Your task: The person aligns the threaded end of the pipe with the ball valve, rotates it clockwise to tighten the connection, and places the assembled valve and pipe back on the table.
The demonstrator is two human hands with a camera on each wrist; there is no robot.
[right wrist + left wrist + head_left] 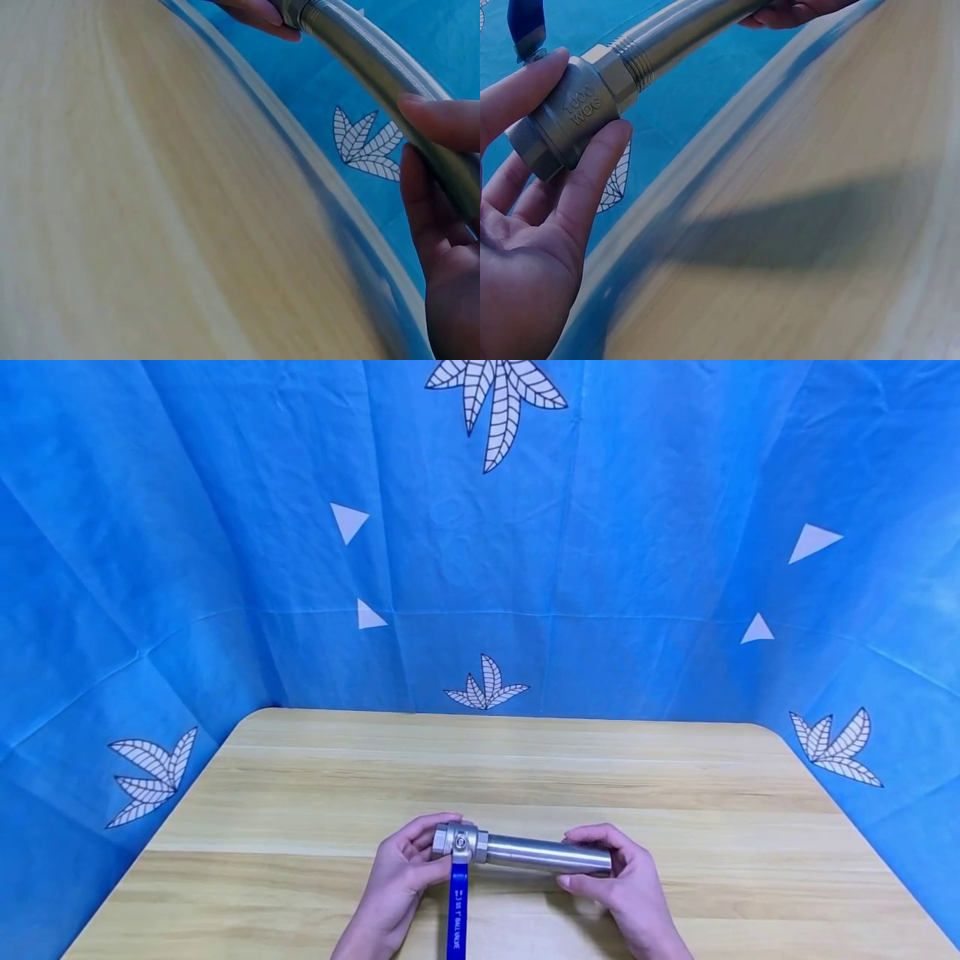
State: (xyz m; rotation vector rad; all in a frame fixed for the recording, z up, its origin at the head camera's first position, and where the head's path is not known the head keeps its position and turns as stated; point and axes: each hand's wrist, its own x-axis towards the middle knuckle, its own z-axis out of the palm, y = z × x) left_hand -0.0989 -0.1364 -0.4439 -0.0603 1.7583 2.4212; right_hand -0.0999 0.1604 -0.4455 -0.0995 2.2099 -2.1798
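My left hand (401, 877) grips a steel ball valve (457, 842), its fingers and thumb round the body. From the valve a blue lever handle (457, 910) points toward me. A shiny metal pipe (543, 853) runs rightward out of the valve's end. In the left wrist view, several threads of the pipe (676, 43) show outside the valve's hex end, and "1000 WOG" is cast on the ball valve (577, 109). My right hand (626, 881) holds the pipe's far end between thumb and fingers. Both parts are held above the table, in one line.
The wooden table (510, 777) spreads under both hands, with their shadows on it. A blue cloth (480, 552) printed with white leaves and triangles hangs behind the table and along both sides.
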